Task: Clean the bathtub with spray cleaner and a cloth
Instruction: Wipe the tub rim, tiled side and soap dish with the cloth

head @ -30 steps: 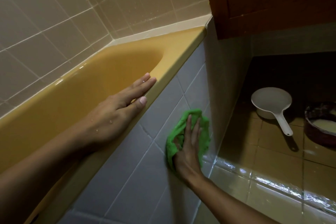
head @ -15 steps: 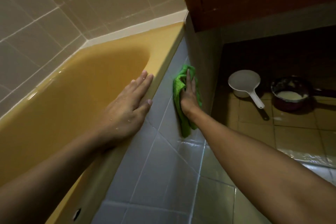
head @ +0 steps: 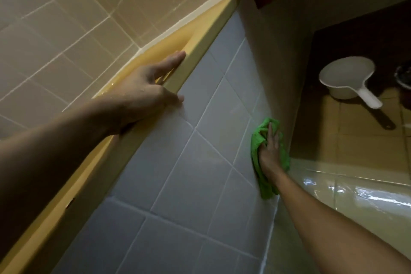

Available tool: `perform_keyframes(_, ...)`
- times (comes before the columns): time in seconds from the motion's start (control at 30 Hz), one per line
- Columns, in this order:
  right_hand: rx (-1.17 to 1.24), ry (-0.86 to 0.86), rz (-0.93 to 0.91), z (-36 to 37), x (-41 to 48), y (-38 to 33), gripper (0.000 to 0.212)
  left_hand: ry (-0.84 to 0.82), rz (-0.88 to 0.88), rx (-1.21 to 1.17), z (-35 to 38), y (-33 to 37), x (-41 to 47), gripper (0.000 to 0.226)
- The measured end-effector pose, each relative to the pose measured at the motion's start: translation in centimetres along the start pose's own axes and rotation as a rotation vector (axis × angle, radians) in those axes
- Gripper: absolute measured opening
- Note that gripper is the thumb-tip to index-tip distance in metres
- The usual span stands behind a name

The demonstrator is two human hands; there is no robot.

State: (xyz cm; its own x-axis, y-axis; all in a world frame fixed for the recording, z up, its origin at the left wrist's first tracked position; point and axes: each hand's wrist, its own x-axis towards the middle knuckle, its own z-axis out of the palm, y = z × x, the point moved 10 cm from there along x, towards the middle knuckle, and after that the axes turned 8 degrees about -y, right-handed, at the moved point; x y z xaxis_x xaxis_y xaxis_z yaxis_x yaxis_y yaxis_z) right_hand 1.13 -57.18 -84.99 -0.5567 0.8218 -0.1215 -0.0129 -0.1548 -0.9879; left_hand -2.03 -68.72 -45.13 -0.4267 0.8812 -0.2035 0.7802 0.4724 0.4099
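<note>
- Slip risk underfoot: wet, glossy beige floor tiles beside the wiping spot.
- Left hand open, fingers straight, resting on smooth yellow bathtub rim, thumb touching grey tiled side panel; droplets on skin, so likely to skid if leaned on.
- Right hand flat, pressing crumpled green cloth low on that panel by the corner; may bunch and leave streaks.
- No spray cleaner bottle in view.

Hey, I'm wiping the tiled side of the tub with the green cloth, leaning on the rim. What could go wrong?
The floor beside you shines wet, so you could slip while leaning. Your left hand has droplets on it and lies flat on the glossy tub rim; it might slide. The green cloth is bunched under your right hand, so it may wipe unevenly.
</note>
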Motion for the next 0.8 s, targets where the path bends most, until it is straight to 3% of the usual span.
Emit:
perform_keyframes(0.1, 0.026, 0.04, 0.05, 0.4, -1.6, 4.1, 0.079, 0.038, 0.016, 0.103, -0.1, 0.0, 0.2, 0.08)
perform_keyframes(0.23, -0.018, 0.005, 0.128, 1.7, -3.8, 6.9, 0.067, 0.061, 0.034, 0.269, 0.3, 0.6, 0.6, 0.081)
perform_keyframes(0.3, -0.031, -0.001, 0.094, 2.5, -5.2, 6.2, 0.071, 0.057, 0.041, 0.336, 0.5, 1.1, 0.7, 0.08)
perform_keyframes(0.37, -0.026, -0.009, 0.045, 3.3, -6.8, 4.0, 0.078, 0.046, 0.044, 0.391, 0.8, 1.5, 0.8, 0.079)
perform_keyframes(0.53, -0.084, -0.038, -0.132, 5.7, -10.6, -5.5, 0.075, 0.059, 0.069, 0.416, 0.9, 1.8, 0.9, 0.074)
perform_keyframes(0.7, -0.124, -0.04, -0.313, 6.3, -11.4, -16.5, 0.08, 0.114, 0.135, 0.184, -0.2, 1.4, -0.1, 0.06)
perform_keyframes(0.8, -0.101, -0.017, -0.36, 5.3, -8.4, -20.6, 0.077, 0.041, 0.158, 0.117, 0.0, 0.2, -1.4, 0.069)
